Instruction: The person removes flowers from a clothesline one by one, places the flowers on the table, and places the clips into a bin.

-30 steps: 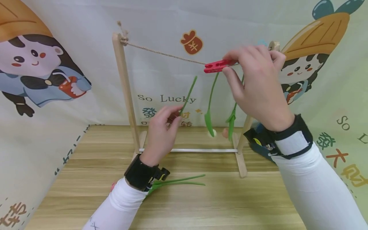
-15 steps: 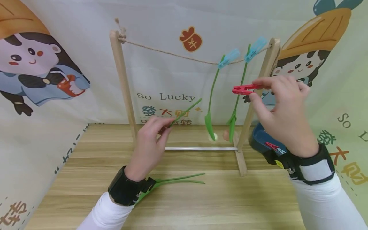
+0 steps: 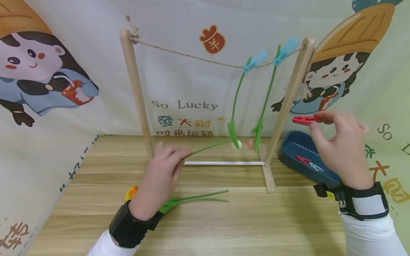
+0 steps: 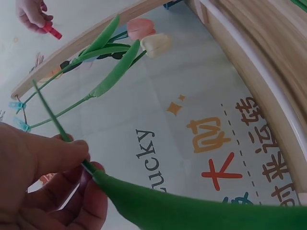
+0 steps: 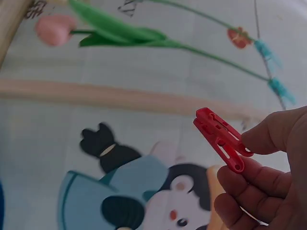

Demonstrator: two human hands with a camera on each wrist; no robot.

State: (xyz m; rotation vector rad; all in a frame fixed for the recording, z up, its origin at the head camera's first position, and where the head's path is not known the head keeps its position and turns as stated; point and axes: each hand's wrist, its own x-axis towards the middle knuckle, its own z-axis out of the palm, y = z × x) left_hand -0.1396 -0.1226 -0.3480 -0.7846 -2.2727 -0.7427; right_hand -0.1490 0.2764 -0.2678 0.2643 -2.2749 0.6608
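My left hand (image 3: 161, 177) pinches the green stem of an artificial tulip (image 4: 144, 196) between thumb and fingers; its bloom is out of sight. In my right hand (image 3: 344, 145) a red clothespin (image 5: 220, 136) is pinched by its handle end, over the blue tray. From the twine (image 3: 192, 56) hang two tulips upside down, one with a white bloom (image 4: 156, 44) and one with a pink bloom (image 5: 55, 29). Blue clothespins (image 3: 254, 62) clip their stems to it. More tulip stems (image 3: 201, 196) lie on the table, partly behind my left forearm, near an orange-yellow bloom (image 3: 131, 193).
A wooden frame with a left post (image 3: 136, 89) and a right post (image 3: 289, 99) holds the twine. A white rod (image 3: 224, 163) runs low across it. The blue tray (image 3: 288, 147) at right holds a red clothespin (image 3: 302, 160) and a pale one. A printed cloth hangs behind.
My right hand has drawn back from the twine, down and right, still pinching the red clothespin. My left hand has lowered leftward with its tulip, and the stem now lies flatter.
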